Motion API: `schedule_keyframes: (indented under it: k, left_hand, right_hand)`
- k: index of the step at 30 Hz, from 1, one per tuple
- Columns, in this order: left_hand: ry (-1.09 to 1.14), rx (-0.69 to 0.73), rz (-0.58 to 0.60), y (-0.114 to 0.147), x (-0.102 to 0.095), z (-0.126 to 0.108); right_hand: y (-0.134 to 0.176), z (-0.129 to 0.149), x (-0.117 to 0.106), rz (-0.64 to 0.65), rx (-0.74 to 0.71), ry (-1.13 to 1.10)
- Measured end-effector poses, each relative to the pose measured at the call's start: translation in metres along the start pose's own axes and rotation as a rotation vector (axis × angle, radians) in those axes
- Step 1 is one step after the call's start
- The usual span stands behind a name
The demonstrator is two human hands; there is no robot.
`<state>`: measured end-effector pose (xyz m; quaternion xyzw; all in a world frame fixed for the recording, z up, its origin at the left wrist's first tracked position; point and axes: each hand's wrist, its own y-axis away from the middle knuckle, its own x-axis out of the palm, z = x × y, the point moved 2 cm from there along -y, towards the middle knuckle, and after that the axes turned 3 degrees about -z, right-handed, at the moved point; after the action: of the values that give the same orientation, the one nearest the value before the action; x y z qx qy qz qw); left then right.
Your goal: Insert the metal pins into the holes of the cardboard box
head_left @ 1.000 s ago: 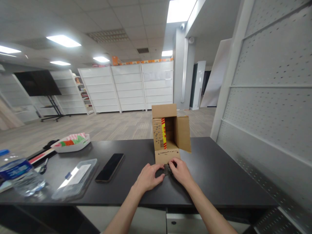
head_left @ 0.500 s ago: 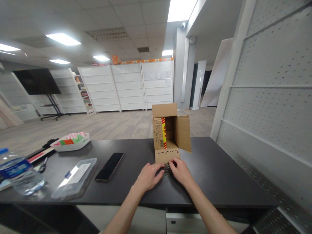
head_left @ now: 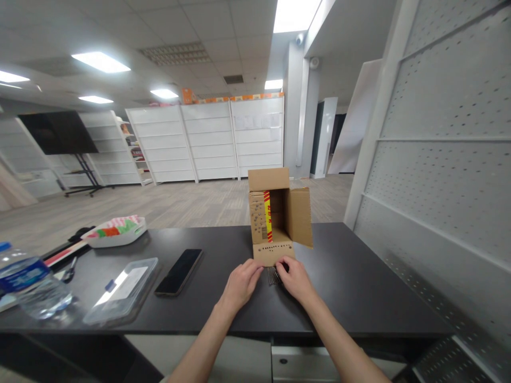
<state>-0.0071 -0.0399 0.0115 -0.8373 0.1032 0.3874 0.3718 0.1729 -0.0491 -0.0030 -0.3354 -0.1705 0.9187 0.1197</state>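
Observation:
An open cardboard box (head_left: 298, 215) stands on its side on the dark table, its front flap folded down toward me and pierced with a row of small holes. Just before that flap lies a bunch of thin metal pins (head_left: 273, 276), side by side; whether they are nails or screws I cannot tell. My left hand (head_left: 241, 282) is at the flap's front left corner, thumb and forefinger pressed together; anything between them is too small to make out. Curled at the right end of the pins, my right hand (head_left: 294, 277) has its fingers closed by the flap's edge, their tips partly hidden.
Left of my hands lie a black phone (head_left: 179, 272) and a clear plastic case (head_left: 123, 295). Farther left are a water bottle (head_left: 30, 282), a pen (head_left: 71, 269) and a white basket (head_left: 115, 240) of colourful packets. A perforated white panel (head_left: 443, 186) rises along the right.
My left hand has shifted up and slightly left, off the pins to the flap's corner, and its fingers have come together. The right hand stays about where it was.

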Motion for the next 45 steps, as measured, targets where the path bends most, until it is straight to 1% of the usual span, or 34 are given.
schedule_keyframes:
  k: [7, 13, 16, 19, 25, 29, 37, 45]
  left_hand:
    - [0.194, -0.129, -0.189, -0.004, -0.005, 0.006]
    - [0.286, -0.224, -0.316, -0.020, -0.007, 0.011]
    - [0.339, -0.274, -0.376, -0.031, -0.001, 0.013]
    - [0.386, -0.307, -0.410, -0.039, 0.009, 0.014]
    - [0.399, -0.374, -0.518, -0.043, 0.026, 0.020]
    - [0.416, -0.420, -0.533, -0.040, 0.030, 0.021]
    - [0.395, -0.381, -0.498, -0.035, 0.032, 0.019]
    - [0.384, -0.384, -0.501, -0.034, 0.032, 0.021]
  right_hand:
    - [-0.001, -0.002, 0.002, -0.017, -0.015, -0.005]
    - [0.000, -0.001, 0.001, -0.011, -0.013, -0.009]
    - [0.000, 0.000, 0.000, -0.007, -0.013, -0.010]
    - [0.000, -0.001, 0.001, -0.007, -0.002, -0.009]
    - [-0.001, -0.002, 0.001, -0.010, 0.004, -0.009]
    - [-0.001, -0.002, 0.001, -0.002, 0.010, 0.000]
    - [0.000, -0.002, 0.001, -0.002, -0.011, 0.002]
    - [-0.001, -0.002, 0.001, -0.009, -0.011, 0.005]
